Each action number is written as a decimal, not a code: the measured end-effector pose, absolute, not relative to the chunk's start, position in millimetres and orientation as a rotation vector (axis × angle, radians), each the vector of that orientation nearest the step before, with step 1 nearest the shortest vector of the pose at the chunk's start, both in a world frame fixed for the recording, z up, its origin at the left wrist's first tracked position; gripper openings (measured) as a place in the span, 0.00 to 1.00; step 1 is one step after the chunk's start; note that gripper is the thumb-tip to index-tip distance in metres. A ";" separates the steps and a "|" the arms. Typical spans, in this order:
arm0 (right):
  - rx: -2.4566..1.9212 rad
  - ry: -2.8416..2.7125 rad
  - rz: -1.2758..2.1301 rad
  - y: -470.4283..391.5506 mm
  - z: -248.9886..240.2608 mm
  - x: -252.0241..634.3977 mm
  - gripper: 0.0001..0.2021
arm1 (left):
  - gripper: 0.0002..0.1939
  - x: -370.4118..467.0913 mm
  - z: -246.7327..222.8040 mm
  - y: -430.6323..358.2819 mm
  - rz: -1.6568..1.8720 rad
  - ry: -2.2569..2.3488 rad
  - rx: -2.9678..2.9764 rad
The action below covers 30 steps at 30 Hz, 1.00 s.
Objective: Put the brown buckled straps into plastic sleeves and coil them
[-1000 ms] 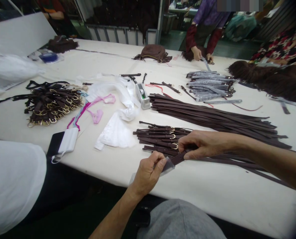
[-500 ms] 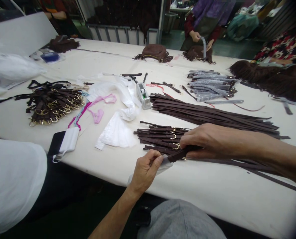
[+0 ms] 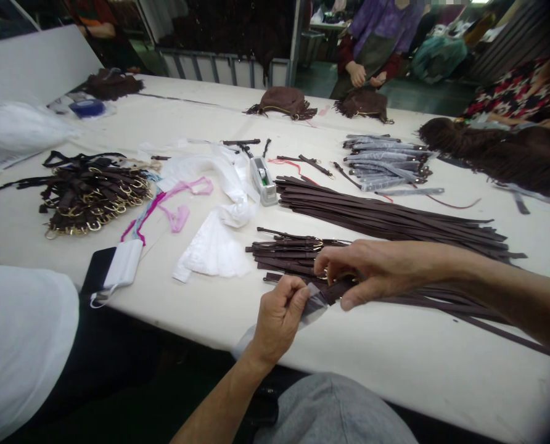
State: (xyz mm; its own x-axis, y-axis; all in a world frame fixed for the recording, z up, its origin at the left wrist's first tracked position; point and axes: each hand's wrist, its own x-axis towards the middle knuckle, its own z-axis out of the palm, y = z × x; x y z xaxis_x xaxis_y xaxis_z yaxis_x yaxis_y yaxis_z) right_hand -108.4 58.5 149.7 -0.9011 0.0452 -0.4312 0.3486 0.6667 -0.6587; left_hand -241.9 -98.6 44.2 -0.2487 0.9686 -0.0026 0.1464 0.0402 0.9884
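Note:
My left hand (image 3: pixel 279 317) pinches the mouth of a clear plastic sleeve (image 3: pixel 314 306) just beyond the table's front edge. The sleeve trails back behind that wrist. A dark brown strap (image 3: pixel 334 292) has one end at the sleeve's opening; how far inside it reaches is hard to see. Around the strap's other part, my right hand (image 3: pixel 362 268) has its fingers on the upper edge and its thumb at the lower edge. Just behind lie short brown buckle straps (image 3: pixel 279 254) with gold buckles, partly hidden by my right hand.
Long brown straps (image 3: pixel 386 206) lie behind my right arm. Sleeved straps (image 3: pixel 386 161) are piled farther back. A tape dispenser (image 3: pixel 263 180) stands mid-table, beside crumpled white sheeting (image 3: pixel 214 243). Buckled straps (image 3: pixel 94 191) are heaped at left, near a white power bank (image 3: pixel 123 262). Co-workers are across the table.
My right hand has slid along the strap toward the sleeve, and its thumb and fingers have spread apart more. My left hand still pinches the sleeve. The view has shifted slightly.

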 end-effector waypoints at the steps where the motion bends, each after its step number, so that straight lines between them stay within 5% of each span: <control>1: 0.358 2.457 -1.172 64.8 147.3 -104.3 0.18 | 0.08 -242.5 41.8 -99.7 1.318 1.550 1.163; 10: 0.460 2.537 -1.185 66.5 136.0 -105.5 0.05 | 0.07 -242.5 33.7 -101.6 1.290 1.461 1.153; 15: 0.740 2.294 -1.564 67.7 135.0 -109.1 0.07 | 0.04 -246.7 24.5 -105.7 1.448 1.318 1.166; 20: 0.987 2.134 -1.779 65.8 128.2 -110.4 0.08 | 0.30 -246.0 24.8 -102.0 1.303 1.445 1.188; 25: 0.552 2.688 -1.212 54.1 138.7 -111.1 0.03 | 0.14 -250.4 32.1 -95.6 1.100 1.491 1.254; 30: 0.290 2.825 -0.920 47.6 146.8 -112.1 0.05 | 0.13 -252.8 32.3 -93.9 1.037 1.442 1.253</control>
State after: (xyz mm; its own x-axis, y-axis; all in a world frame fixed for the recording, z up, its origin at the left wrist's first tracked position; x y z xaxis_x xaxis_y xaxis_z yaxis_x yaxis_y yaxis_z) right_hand -112.1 47.6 146.8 -0.9691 0.1351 -0.2066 0.2309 0.7925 -0.5646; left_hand -252.8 -93.9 32.3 -0.0462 0.9923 -0.1152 0.2064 0.1223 0.9708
